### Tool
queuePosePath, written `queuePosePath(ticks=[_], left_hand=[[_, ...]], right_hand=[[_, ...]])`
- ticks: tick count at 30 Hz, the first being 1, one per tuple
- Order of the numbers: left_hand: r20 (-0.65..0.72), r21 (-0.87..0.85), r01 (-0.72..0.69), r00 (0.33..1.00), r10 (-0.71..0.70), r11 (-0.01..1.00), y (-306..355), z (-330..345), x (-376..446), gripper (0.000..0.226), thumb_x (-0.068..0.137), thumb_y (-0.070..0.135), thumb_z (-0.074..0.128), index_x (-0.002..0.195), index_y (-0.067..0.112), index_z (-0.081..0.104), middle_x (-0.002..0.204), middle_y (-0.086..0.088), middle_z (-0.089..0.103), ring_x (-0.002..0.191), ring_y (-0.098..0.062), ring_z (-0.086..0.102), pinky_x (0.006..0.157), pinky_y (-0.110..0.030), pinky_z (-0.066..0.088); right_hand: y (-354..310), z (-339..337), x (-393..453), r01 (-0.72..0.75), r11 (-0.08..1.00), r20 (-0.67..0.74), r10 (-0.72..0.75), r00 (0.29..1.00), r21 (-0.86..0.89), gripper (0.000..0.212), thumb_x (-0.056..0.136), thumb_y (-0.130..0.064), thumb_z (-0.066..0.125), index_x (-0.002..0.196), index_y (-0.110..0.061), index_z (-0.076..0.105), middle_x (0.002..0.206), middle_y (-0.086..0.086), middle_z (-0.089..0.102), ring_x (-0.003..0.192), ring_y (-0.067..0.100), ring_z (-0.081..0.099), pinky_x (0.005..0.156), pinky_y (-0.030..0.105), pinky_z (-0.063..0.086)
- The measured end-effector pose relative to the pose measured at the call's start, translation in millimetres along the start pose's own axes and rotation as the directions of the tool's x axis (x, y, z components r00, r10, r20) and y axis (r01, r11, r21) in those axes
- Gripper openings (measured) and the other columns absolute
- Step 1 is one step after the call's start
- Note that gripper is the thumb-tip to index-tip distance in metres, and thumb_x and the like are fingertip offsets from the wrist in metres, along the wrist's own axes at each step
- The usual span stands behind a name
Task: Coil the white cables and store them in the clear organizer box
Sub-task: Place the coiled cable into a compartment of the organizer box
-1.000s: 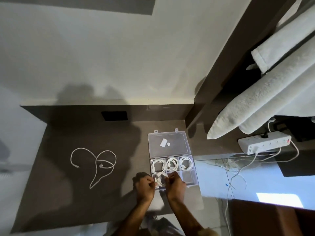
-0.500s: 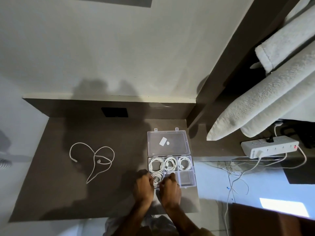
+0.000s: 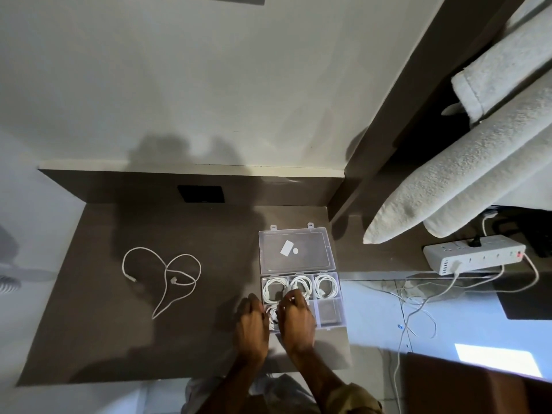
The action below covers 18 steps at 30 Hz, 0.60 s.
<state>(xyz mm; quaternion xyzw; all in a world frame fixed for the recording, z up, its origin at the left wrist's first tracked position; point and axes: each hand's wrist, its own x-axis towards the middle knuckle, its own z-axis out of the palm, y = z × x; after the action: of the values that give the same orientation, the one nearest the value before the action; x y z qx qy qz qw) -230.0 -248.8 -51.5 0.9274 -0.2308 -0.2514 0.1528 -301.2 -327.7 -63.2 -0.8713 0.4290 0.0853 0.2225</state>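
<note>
The clear organizer box (image 3: 329, 312) lies open on the dark table (image 3: 119, 333), its lid (image 3: 295, 249) flat behind it. Three coiled white cables fill the back row: left (image 3: 272, 289), middle (image 3: 304, 283), right (image 3: 325, 285). A fourth coiled white cable (image 3: 273, 318) sits in the front left compartment, between my hands. My left hand (image 3: 252, 327) rests at the box's left edge, fingers down on that coil. My right hand (image 3: 295, 318) covers the front middle compartment and presses on the same coil. A loose white cable (image 3: 167, 279) lies uncoiled at the left.
A white power strip (image 3: 475, 253) with trailing wires lies on the ledge at right. Rolled white towels (image 3: 466, 171) hang above it. A black wall plate (image 3: 200, 193) sits on the back panel. The table's front edge runs just below my wrists.
The coil went from being held above the front left compartment down into it. Both hands lowered onto the box and now press on the coil.
</note>
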Motion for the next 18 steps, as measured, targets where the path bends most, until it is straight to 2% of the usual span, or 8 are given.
queuePosePath(ticks=[4,5,9,11,14,16,18], left_hand=[[0.049,-0.088,0.128,0.991,-0.124,0.988,4,1,1,0.026,0.102,0.027,0.056,0.122,0.01,0.058,0.118,-0.009,0.069,0.11,-0.026,0.07,0.092,-0.039,0.059],[0.061,-0.128,0.166,0.985,-0.159,0.978,4,1,2,0.022,0.1,0.026,0.06,0.115,0.01,0.061,0.111,-0.011,0.072,0.106,-0.029,0.071,0.09,-0.042,0.059],[0.066,-0.288,0.23,0.973,-0.221,0.93,2,4,7,0.018,0.093,0.022,0.073,0.094,0.006,0.065,0.093,-0.015,0.075,0.091,-0.034,0.074,0.079,-0.044,0.061],[0.064,-0.327,0.249,0.968,-0.242,0.911,1,5,9,0.02,0.093,0.024,0.075,0.087,0.009,0.063,0.089,-0.014,0.075,0.086,-0.034,0.073,0.076,-0.042,0.06],[0.033,-0.379,0.253,0.965,-0.26,0.89,-2,10,12,0.02,0.095,0.024,0.073,0.084,0.012,0.062,0.086,-0.014,0.075,0.084,-0.035,0.073,0.073,-0.042,0.058],[0.002,-0.388,0.234,0.967,-0.253,0.891,-4,10,15,0.019,0.094,0.023,0.074,0.084,0.009,0.065,0.084,-0.014,0.075,0.084,-0.036,0.073,0.074,-0.043,0.058],[-0.027,-0.378,0.211,0.971,-0.239,0.901,-5,10,18,0.022,0.092,0.027,0.075,0.082,0.009,0.067,0.083,-0.013,0.075,0.083,-0.035,0.072,0.072,-0.043,0.059]], right_hand=[[-1,-3,-1,-0.026,0.998,0.028,0.028,0.999,-0.059,0.043,0.069,-0.021,0.098,0.107,-0.014,0.079,0.123,0.01,0.072,0.108,0.029,0.073,0.061,0.036,0.068],[-2,-3,-1,-0.037,0.996,0.02,0.039,0.999,-0.075,0.046,0.067,-0.021,0.1,0.107,-0.014,0.079,0.122,0.01,0.072,0.109,0.03,0.073,0.059,0.036,0.068],[0,0,4,-0.076,0.995,-0.009,0.075,0.997,-0.072,0.051,0.09,-0.026,0.081,0.136,-0.019,0.06,0.147,0.008,0.054,0.126,0.031,0.064,0.084,0.041,0.066],[1,-2,6,-0.074,0.996,-0.026,0.073,0.997,-0.051,0.046,0.096,-0.026,0.073,0.138,-0.022,0.055,0.149,0.006,0.051,0.123,0.03,0.066,0.087,0.041,0.064],[1,-11,1,-0.021,1.0,-0.065,0.022,0.998,0.015,0.029,0.1,-0.027,0.066,0.129,-0.026,0.062,0.139,0.002,0.059,0.111,0.027,0.072,0.08,0.039,0.064],[5,-14,-8,0.013,0.999,-0.081,-0.009,0.997,0.042,0.019,0.094,-0.023,0.073,0.112,-0.029,0.069,0.122,-0.002,0.069,0.099,0.023,0.076,0.068,0.034,0.064],[8,-12,-18,0.008,0.999,-0.048,-0.006,0.999,0.053,0.023,0.082,-0.016,0.082,0.097,-0.03,0.073,0.105,-0.004,0.074,0.088,0.02,0.077,0.059,0.03,0.062]])
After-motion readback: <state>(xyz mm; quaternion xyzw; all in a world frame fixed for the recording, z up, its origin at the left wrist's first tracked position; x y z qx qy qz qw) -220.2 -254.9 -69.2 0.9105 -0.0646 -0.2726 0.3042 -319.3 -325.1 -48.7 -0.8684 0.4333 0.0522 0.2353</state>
